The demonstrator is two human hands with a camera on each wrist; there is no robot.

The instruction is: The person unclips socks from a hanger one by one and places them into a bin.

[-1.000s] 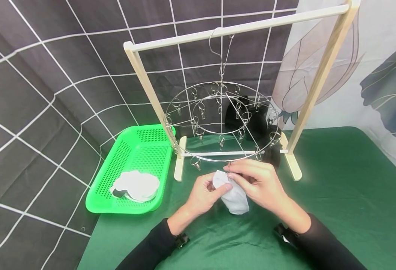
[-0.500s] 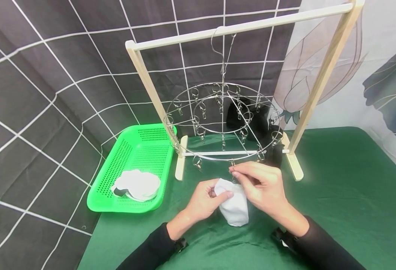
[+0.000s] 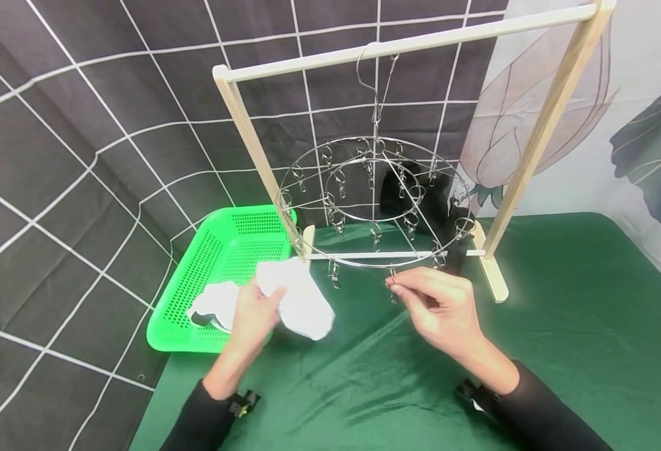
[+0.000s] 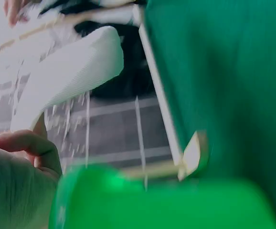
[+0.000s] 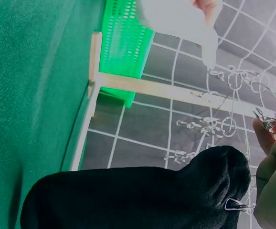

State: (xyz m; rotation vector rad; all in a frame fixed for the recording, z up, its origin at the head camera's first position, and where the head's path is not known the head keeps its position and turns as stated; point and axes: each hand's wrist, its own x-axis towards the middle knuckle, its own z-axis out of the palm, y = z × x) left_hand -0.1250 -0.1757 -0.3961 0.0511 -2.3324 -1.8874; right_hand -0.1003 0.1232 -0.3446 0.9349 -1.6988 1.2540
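Observation:
My left hand (image 3: 254,313) holds a white sock (image 3: 302,300) between thumb and fingers, over the right edge of a green basket (image 3: 245,250). In the left wrist view the sock sticks out from the fingers and bends over. My right hand (image 3: 443,300) pinches a metal clip (image 5: 269,124) hanging from the front of a round wire sock hanger (image 3: 358,265); nothing shows in the clip. A black sock (image 5: 128,195) hangs from another clip close to the right hand. White fabric (image 3: 212,297) lies in the basket, partly behind the left hand.
The hanger hooks over the top bar (image 3: 420,45) of a wooden stand, whose feet (image 3: 494,269) rest on a green cloth (image 3: 578,300). Several metal clips dangle around both rings. Dark grid-patterned fabric hangs behind.
My left hand has carried the white sock leftward, away from the clip and over to the basket's edge. The right hand stays at the clip, almost unmoved.

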